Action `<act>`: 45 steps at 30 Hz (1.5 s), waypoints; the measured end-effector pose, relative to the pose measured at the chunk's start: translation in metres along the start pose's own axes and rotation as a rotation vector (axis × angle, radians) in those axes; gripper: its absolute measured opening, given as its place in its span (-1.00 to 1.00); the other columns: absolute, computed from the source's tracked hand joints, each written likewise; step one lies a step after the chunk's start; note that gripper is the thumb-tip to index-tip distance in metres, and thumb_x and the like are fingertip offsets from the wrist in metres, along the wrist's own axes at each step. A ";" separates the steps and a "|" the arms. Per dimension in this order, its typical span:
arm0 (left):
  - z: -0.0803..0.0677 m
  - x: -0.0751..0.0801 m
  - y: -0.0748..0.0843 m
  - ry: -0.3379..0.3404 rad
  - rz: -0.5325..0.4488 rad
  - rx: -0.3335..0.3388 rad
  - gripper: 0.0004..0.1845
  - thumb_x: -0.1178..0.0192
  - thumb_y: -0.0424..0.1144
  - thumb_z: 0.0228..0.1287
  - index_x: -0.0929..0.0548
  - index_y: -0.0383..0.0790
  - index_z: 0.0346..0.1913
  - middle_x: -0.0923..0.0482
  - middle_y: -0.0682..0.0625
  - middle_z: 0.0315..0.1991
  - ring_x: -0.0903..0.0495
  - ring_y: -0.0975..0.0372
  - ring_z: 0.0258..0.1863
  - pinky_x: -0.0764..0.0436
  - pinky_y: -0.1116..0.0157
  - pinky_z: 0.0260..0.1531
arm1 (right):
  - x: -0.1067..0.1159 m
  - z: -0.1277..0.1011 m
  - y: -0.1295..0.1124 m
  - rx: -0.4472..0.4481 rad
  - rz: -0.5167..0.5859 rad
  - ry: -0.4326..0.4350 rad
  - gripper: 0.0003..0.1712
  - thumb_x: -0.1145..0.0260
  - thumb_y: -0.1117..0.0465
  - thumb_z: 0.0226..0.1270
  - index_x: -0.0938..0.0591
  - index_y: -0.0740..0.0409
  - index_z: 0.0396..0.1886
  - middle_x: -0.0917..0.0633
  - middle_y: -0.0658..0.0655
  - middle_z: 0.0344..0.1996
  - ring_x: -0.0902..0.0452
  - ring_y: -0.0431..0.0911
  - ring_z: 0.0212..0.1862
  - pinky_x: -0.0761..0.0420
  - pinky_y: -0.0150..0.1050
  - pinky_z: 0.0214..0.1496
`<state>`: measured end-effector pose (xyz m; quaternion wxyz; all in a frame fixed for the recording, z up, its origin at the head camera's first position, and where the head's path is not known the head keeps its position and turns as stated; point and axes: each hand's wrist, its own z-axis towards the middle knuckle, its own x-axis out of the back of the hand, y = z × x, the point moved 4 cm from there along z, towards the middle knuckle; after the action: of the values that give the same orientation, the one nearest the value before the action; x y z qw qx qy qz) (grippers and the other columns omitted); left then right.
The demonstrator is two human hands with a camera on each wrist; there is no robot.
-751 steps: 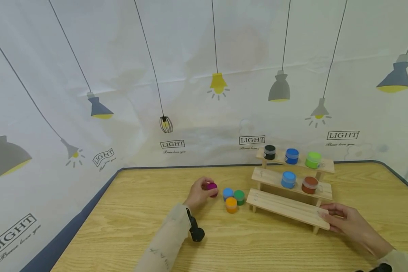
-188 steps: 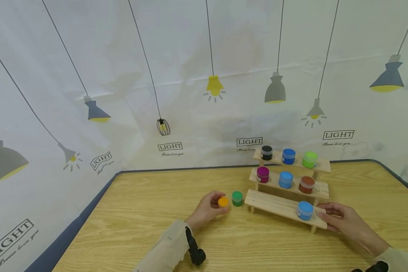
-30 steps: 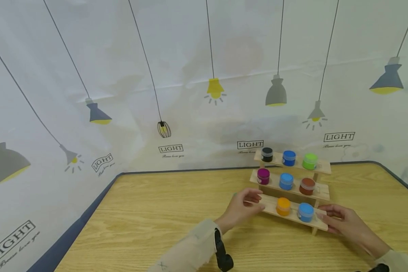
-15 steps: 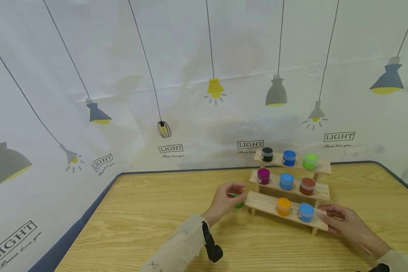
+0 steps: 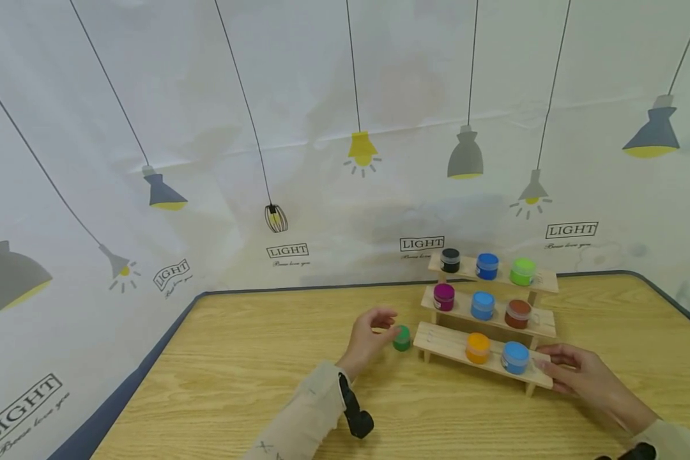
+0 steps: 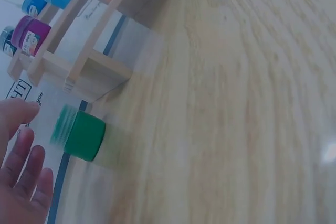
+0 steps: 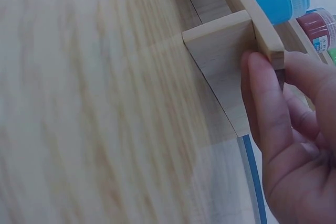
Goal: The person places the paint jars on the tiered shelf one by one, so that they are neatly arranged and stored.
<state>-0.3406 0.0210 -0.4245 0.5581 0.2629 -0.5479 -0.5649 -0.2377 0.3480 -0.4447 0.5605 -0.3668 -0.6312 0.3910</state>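
— Fingers of the left hand (image 5: 369, 332) are loose, just beside the green pot (image 5: 402, 338), holding nothing.
— And past the pot?
— Wooden rack (image 5: 444, 342) stands right behind it. Orange pot (image 5: 477, 347) and blue pot (image 5: 515, 357) sit on its lowest step.
— The right hand (image 5: 577, 377)?
— Its fingers grip the rack's end.

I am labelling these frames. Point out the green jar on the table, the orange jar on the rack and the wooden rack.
green jar (image 5: 402, 338), head view, its side.
orange jar (image 5: 477, 347), head view, its front.
wooden rack (image 5: 444, 342), head view, bare bottom shelf.
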 end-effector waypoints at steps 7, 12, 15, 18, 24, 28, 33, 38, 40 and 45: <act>-0.001 -0.005 -0.013 -0.025 0.023 0.088 -0.58 -0.32 -0.35 0.02 -0.51 -0.34 -0.02 -0.48 -0.12 -0.12 -0.46 0.13 -0.16 -0.50 0.28 -0.18 | 0.000 0.001 0.001 0.021 0.014 -0.009 -0.44 -0.07 0.15 0.36 -0.29 0.62 0.07 -0.54 0.08 -0.31 -0.50 -0.28 -0.36 -0.59 -0.29 -0.36; -0.001 -0.006 -0.017 -0.043 0.052 0.107 -0.56 -0.33 -0.31 0.01 -0.51 -0.30 0.00 -0.48 -0.03 -0.13 -0.48 0.18 -0.18 -0.52 0.31 -0.22 | 0.000 0.001 0.000 0.023 0.014 -0.013 -0.44 -0.07 0.15 0.36 -0.28 0.62 0.07 -0.54 0.08 -0.30 -0.50 -0.28 -0.35 -0.59 -0.29 -0.36; -0.002 -0.008 -0.017 -0.056 0.046 0.100 -0.56 -0.33 -0.32 0.01 -0.50 -0.32 0.00 -0.49 -0.04 -0.13 -0.50 0.16 -0.18 -0.52 0.31 -0.22 | 0.000 0.001 0.000 0.010 0.011 -0.010 -0.43 -0.08 0.15 0.36 -0.28 0.62 0.08 -0.54 0.09 -0.29 -0.50 -0.28 -0.34 -0.59 -0.30 -0.35; -0.002 -0.009 -0.016 -0.068 0.041 0.092 -0.55 -0.33 -0.35 0.00 -0.49 -0.34 0.00 -0.49 -0.07 -0.14 -0.51 0.13 -0.18 -0.52 0.29 -0.20 | 0.000 0.001 0.000 0.000 0.009 -0.009 -0.42 -0.08 0.14 0.36 -0.28 0.61 0.09 -0.54 0.10 -0.29 -0.50 -0.28 -0.33 -0.59 -0.30 -0.35; -0.002 -0.012 -0.015 -0.083 0.046 0.101 -0.57 -0.32 -0.42 -0.01 -0.50 -0.33 -0.02 -0.49 -0.10 -0.14 -0.50 0.09 -0.19 -0.52 0.22 -0.20 | 0.001 0.001 0.001 0.000 0.014 -0.010 -0.43 -0.07 0.14 0.36 -0.27 0.61 0.09 -0.54 0.09 -0.29 -0.50 -0.28 -0.33 -0.59 -0.30 -0.35; -0.001 -0.013 -0.015 -0.083 0.065 0.102 -0.57 -0.32 -0.42 -0.01 -0.50 -0.31 -0.02 -0.49 -0.09 -0.16 -0.50 0.12 -0.20 -0.52 0.24 -0.21 | 0.001 0.001 0.001 -0.001 0.014 -0.004 -0.43 -0.08 0.15 0.36 -0.29 0.61 0.08 -0.55 0.08 -0.30 -0.51 -0.28 -0.34 -0.59 -0.30 -0.35; -0.001 -0.014 -0.016 -0.076 0.068 0.111 -0.59 -0.32 -0.41 -0.01 -0.51 -0.29 -0.03 -0.50 -0.08 -0.17 -0.50 0.12 -0.22 -0.52 0.26 -0.24 | 0.001 0.001 0.002 -0.004 0.021 -0.006 -0.43 -0.08 0.15 0.36 -0.28 0.62 0.08 -0.55 0.07 -0.30 -0.51 -0.28 -0.33 -0.59 -0.29 -0.34; -0.001 -0.014 -0.019 -0.076 0.051 0.120 -0.60 -0.32 -0.39 0.00 -0.52 -0.29 -0.03 -0.51 -0.08 -0.18 -0.50 0.14 -0.23 -0.53 0.26 -0.25 | 0.001 0.000 0.002 0.003 0.028 -0.022 -0.42 -0.07 0.14 0.37 -0.27 0.62 0.09 -0.55 0.07 -0.29 -0.51 -0.28 -0.32 -0.59 -0.28 -0.32; -0.001 -0.014 -0.019 -0.081 0.059 0.108 -0.61 -0.32 -0.36 0.01 -0.53 -0.29 -0.04 -0.51 -0.05 -0.20 -0.50 0.18 -0.25 -0.53 0.28 -0.26 | 0.001 0.000 0.002 0.014 0.025 -0.030 -0.42 -0.06 0.14 0.37 -0.26 0.63 0.09 -0.54 0.07 -0.29 -0.51 -0.28 -0.33 -0.59 -0.29 -0.33; 0.000 -0.012 -0.023 -0.079 0.062 0.075 -0.62 -0.34 -0.27 0.01 -0.54 -0.23 -0.06 -0.52 0.00 -0.24 -0.49 0.25 -0.30 -0.53 0.32 -0.31 | 0.001 0.000 0.002 0.020 0.029 -0.038 -0.42 -0.05 0.15 0.38 -0.25 0.64 0.09 -0.54 0.06 -0.29 -0.51 -0.28 -0.32 -0.59 -0.28 -0.32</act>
<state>-0.3461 0.0266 -0.4496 0.5430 0.2439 -0.5981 -0.5366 -0.2378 0.3494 -0.4458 0.5464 -0.3628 -0.6325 0.4121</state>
